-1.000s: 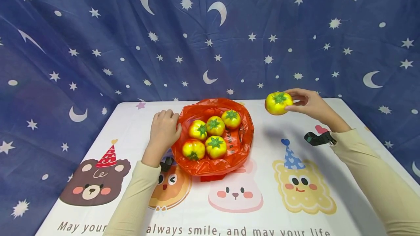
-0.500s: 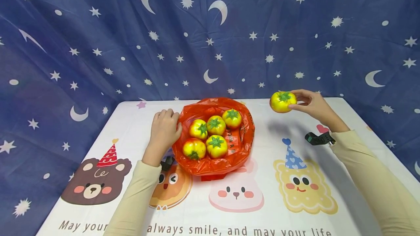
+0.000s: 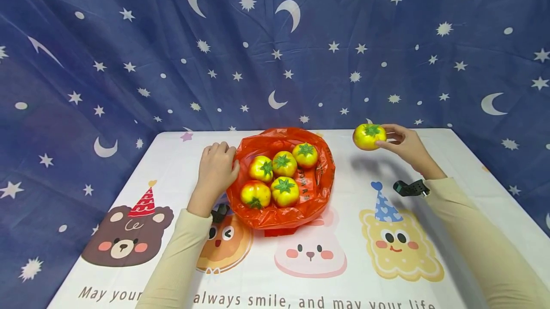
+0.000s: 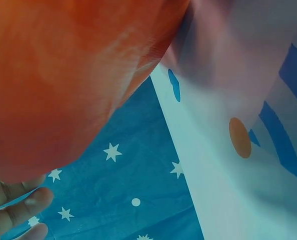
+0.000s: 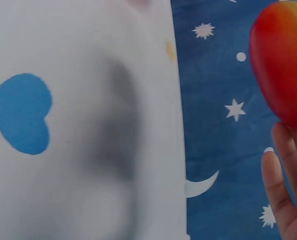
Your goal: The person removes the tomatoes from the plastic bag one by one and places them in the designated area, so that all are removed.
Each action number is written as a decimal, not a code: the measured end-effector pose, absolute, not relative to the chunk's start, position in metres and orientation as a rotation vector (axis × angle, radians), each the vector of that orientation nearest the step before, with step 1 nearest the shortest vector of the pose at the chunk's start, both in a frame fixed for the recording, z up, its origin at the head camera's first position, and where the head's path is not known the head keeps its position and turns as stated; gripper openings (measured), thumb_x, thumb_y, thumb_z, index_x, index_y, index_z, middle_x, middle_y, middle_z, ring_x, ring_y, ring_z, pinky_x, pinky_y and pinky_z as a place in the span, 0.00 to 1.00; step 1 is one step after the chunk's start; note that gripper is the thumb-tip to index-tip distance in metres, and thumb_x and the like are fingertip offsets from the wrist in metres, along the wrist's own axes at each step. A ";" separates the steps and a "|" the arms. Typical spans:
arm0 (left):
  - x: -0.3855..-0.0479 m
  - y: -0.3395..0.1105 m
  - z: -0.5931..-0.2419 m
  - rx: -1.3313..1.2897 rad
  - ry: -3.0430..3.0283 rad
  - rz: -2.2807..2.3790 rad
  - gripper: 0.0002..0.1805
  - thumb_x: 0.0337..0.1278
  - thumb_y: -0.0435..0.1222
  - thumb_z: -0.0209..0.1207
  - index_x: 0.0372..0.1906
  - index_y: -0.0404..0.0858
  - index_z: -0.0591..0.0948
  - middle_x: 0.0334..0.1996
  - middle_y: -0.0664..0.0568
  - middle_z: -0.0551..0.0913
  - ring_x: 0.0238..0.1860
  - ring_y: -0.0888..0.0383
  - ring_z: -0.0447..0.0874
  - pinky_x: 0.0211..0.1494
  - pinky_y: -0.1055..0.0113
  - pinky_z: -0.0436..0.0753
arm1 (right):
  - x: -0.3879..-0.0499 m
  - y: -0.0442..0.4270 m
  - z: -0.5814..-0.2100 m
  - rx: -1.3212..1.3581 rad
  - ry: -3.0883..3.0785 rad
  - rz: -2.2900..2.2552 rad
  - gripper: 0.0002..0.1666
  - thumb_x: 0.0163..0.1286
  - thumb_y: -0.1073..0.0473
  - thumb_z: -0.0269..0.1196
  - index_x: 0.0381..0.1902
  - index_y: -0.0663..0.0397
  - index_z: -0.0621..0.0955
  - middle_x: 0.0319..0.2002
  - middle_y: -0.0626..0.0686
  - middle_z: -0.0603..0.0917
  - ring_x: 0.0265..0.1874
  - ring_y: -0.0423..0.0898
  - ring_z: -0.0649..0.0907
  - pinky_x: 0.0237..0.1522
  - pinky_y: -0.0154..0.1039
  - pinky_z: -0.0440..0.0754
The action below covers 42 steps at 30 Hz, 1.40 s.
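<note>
A blue fabric backdrop [image 3: 258, 70], softly creased and printed with white stars and moons, fills the rear behind a worktop [image 3: 176, 165] covered in smooth white material with cartoon faces. Over it reach two ribbed-cuff beige sleeves, the left sleeve [image 3: 176, 256] lying across the printed lettering and hiding part of a line, the right sleeve [image 3: 477, 237] angling in from the other side. Between them sits a red plastic bag [image 3: 275, 220], glossy and crinkled, its round mouth spread wide; it overlaps the pink rabbit print's ears. The left hand [image 3: 218, 168] rests at the bag's left rim, unmoved from the earlier frames; whether it pinches the plastic cannot be told. The right hand [image 3: 408, 149] grasps a squat, shiny yellow-and-red fruit [image 3: 367, 137] between thumb and fingers, above the worktop's far right part, well apart from the bag and slightly lower than half a second ago. Five similar rounded fruits [image 3: 285, 192] with green star-shaped tops lie inside the bag, unchanged. Smallest, a black wrist device [image 3: 410, 188] juts from the right cuff.
</note>
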<state>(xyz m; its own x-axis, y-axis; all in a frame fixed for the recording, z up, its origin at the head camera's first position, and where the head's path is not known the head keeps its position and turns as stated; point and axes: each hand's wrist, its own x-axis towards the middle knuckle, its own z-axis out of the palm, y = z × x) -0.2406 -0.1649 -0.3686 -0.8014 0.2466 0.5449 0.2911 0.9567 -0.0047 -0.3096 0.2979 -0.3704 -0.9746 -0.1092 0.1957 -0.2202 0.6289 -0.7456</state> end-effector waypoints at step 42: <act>-0.239 -0.166 -0.366 -0.365 -2.559 -0.099 0.10 0.50 0.36 0.60 0.34 0.32 0.81 0.31 0.41 0.79 0.35 0.45 0.76 0.49 0.51 0.76 | -0.329 0.292 -0.428 0.407 -2.610 1.311 0.30 0.59 0.56 0.67 0.58 0.62 0.74 0.47 0.52 0.79 0.36 0.23 0.75 0.38 0.16 0.74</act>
<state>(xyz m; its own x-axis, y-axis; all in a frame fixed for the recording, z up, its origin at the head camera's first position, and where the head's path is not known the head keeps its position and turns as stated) -0.2392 -0.1662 -0.3664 -0.8130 0.2379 0.5315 0.2782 0.9605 -0.0045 -0.3295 0.2919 -0.4284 -0.9437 -0.1572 0.2911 -0.3274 0.5706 -0.7532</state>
